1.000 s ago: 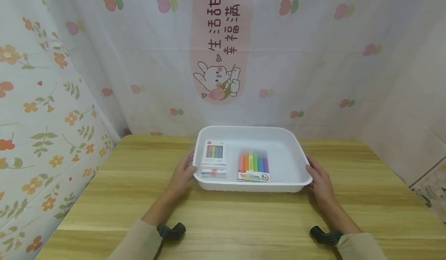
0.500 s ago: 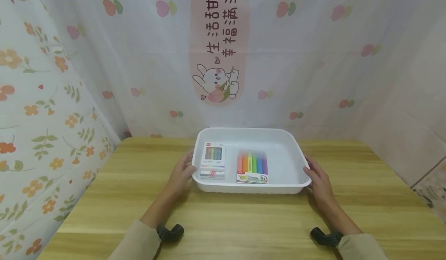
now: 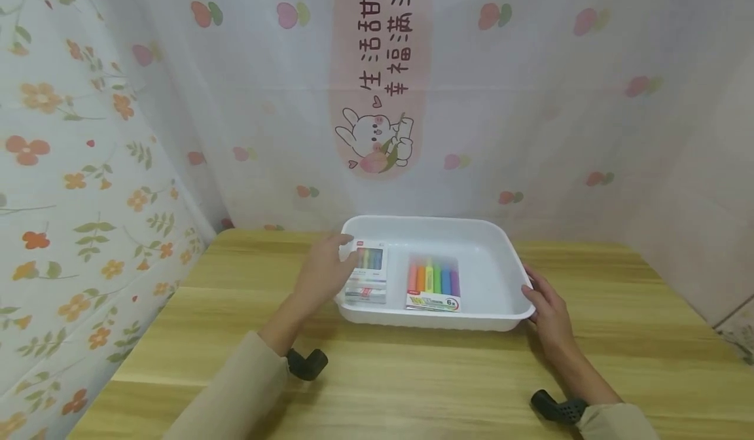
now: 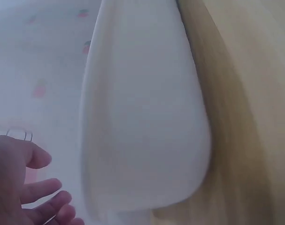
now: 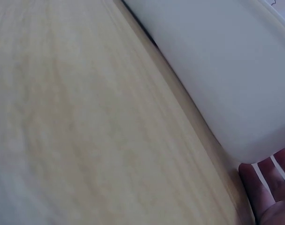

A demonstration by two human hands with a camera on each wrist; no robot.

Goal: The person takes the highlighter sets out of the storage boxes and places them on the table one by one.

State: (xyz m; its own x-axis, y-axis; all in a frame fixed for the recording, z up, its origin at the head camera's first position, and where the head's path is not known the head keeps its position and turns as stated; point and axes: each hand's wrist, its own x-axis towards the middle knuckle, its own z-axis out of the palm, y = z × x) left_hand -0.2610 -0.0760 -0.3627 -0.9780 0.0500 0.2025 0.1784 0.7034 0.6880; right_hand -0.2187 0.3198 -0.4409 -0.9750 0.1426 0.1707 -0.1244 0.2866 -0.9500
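A white plastic tray [image 3: 489, 270] sits toward the back of the wooden table. My left hand [image 3: 324, 270] hovers at its left rim, fingers loosely spread and holding nothing; in the left wrist view the fingers [image 4: 48, 185] show beside the tray wall. My right hand [image 3: 550, 309] grips the tray's right side, thumb at the rim and fingers along the outside. Inside the tray, at the left, lies a white box with a window showing coloured sticks [image 3: 374, 263], partly covered by my left hand. A silvery-white pack [image 3: 368, 294] lies just in front of it. A pack of several highlighters [image 3: 432, 286] lies mid-tray.
The wooden table [image 3: 436, 381] extends in front of the tray and to both sides. A printed curtain [image 3: 471, 99] hangs right behind it, and a floral curtain [image 3: 88, 217] borders the left. Black curved wrist mounts [image 3: 307, 364] stick out from both wrists.
My left hand has let go of the tray's left side and moved up and inward over the rim. The right hand stays at the right side. The head view has shifted slightly.
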